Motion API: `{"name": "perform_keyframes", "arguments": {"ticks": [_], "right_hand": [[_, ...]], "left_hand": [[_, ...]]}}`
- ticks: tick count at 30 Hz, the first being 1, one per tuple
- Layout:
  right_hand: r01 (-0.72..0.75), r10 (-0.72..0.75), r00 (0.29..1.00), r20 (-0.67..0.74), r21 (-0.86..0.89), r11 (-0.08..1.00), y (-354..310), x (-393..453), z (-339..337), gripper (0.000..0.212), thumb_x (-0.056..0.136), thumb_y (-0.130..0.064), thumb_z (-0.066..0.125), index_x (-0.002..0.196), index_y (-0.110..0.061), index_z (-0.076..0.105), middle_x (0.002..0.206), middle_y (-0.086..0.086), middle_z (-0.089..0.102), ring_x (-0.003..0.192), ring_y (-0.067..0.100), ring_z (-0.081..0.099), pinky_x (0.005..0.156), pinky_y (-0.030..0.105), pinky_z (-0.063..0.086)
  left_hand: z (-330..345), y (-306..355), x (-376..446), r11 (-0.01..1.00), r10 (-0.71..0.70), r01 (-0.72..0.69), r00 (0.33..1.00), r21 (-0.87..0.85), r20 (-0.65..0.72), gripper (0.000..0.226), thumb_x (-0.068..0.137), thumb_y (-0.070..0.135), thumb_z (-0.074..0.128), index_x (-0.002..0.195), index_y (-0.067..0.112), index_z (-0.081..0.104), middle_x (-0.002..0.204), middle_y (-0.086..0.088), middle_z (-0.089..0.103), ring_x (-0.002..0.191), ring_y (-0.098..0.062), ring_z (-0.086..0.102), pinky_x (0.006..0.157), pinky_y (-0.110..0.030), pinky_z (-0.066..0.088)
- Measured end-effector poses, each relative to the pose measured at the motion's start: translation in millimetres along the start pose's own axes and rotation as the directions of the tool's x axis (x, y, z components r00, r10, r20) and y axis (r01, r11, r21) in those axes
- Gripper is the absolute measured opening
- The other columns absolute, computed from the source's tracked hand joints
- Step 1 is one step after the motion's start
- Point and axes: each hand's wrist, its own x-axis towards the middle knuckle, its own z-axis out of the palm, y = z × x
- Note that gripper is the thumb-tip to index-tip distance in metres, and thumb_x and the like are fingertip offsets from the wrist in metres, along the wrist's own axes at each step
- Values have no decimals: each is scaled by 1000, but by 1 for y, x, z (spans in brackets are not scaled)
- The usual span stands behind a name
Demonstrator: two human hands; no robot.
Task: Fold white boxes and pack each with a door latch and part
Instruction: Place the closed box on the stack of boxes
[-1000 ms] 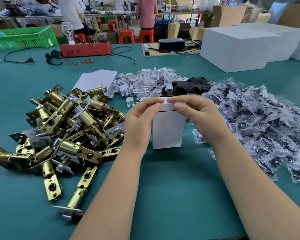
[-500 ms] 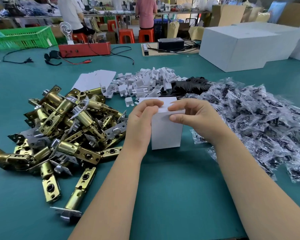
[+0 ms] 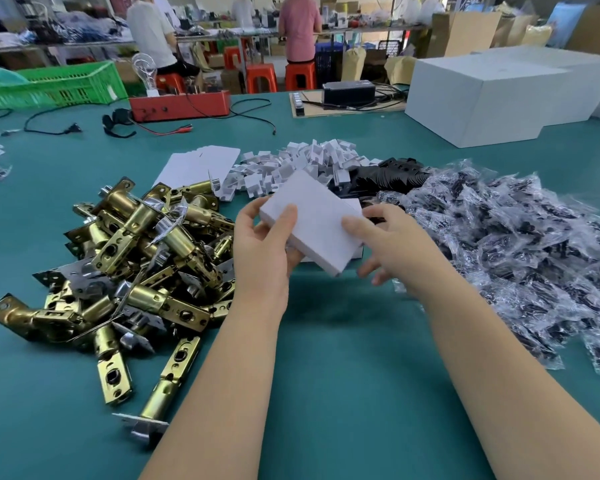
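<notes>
The small white box [image 3: 312,221] is lifted off the green surface [image 3: 343,358] and tilted, one long corner pointing down toward the person, held between both hands. The left hand [image 3: 264,244] grips its left end: the thumb lies on the top face and the other fingers [image 3: 293,256] curl underneath, mostly hidden by the box. The right hand [image 3: 392,244] meets the box's right side with the thumb pressed against the upper edge; its remaining fingers are loosely spread below and beside the box, and it cannot be told whether they touch it. Whether the box's flaps are closed is not visible from this angle.

Just left of the left hand's fingers lies a heap of brass door latches [image 3: 136,258], piled in all directions, some with silver faceplates. Beyond the fingers, farther up the surface, sit a stack of flat white box blanks [image 3: 201,164], a pile of small folded white card inserts [image 3: 302,164], and a cluster of black parts [image 3: 388,178] too dark to make out. To the right of the right hand's fingers spreads a large mound of clear plastic bags with dark parts [image 3: 520,244], its contents blurred and its edge cut off by the frame. Far off stand large white cartons [image 3: 482,95], a red device [image 3: 181,105] and a green crate [image 3: 52,84].
</notes>
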Motion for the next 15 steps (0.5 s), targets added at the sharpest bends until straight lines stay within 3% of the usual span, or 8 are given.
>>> {"name": "perform_keyframes", "arguments": {"ticks": [2, 4, 6, 8, 11, 15], "right_hand": [[-39, 45, 999, -30, 182, 982, -3, -1, 1, 42, 90, -24, 64, 125, -18, 42, 97, 5, 59, 49, 10, 63, 44, 26, 51], [-8, 28, 998, -60, 309, 951, -7, -2, 1, 42, 90, -12, 63, 126, -15, 43, 94, 5, 61, 54, 7, 63, 56, 25, 55], [27, 34, 991, -127, 447, 894, -9, 0, -2, 44, 90, -6, 59, 131, -10, 42, 102, 9, 61, 65, 10, 63, 64, 25, 56], [56, 50, 983, -177, 548, 834, -10, 1, -3, 50, 92, -3, 55, 138, -5, 37, 120, 18, 57, 84, 19, 63, 76, 29, 56], [112, -1, 979, -203, 535, 837, -10, -2, -1, 50, 92, -2, 53, 139, 1, 37, 130, 20, 54, 102, 20, 64, 90, 31, 53], [164, -75, 969, -235, 388, 907, -3, 0, 0, 44, 93, -6, 54, 136, -8, 45, 123, 6, 61, 106, 10, 62, 96, 27, 49]], "left_hand": [[-2, -1, 3, 999, -31, 31, 1000, -30, -2, 27, 95, 10, 59, 118, 18, 48, 118, -8, 62, 104, -18, 66, 73, -34, 58], [-3, -3, 3, 993, 22, -27, 999, 116, 43, 39, 95, 12, 60, 130, 18, 43, 124, -5, 58, 113, -14, 61, 82, -28, 56], [-4, -6, 2, 889, 171, -206, 978, 410, 120, 47, 94, 17, 62, 135, 22, 40, 118, 10, 59, 107, 3, 58, 84, -13, 49], [-4, -9, 1, 743, 281, -328, 944, 584, 173, 50, 95, 22, 61, 140, 21, 40, 112, 22, 56, 101, 12, 56, 79, -3, 43], [-7, -9, 3, 613, 305, -331, 937, 717, 172, 57, 97, 31, 57, 149, 20, 35, 109, 23, 53, 101, 2, 55, 78, -3, 41], [-13, -11, 9, 479, 177, -278, 960, 833, 218, 60, 102, 24, 47, 155, 16, 20, 111, 14, 50, 103, -5, 45, 79, -14, 33]]}}
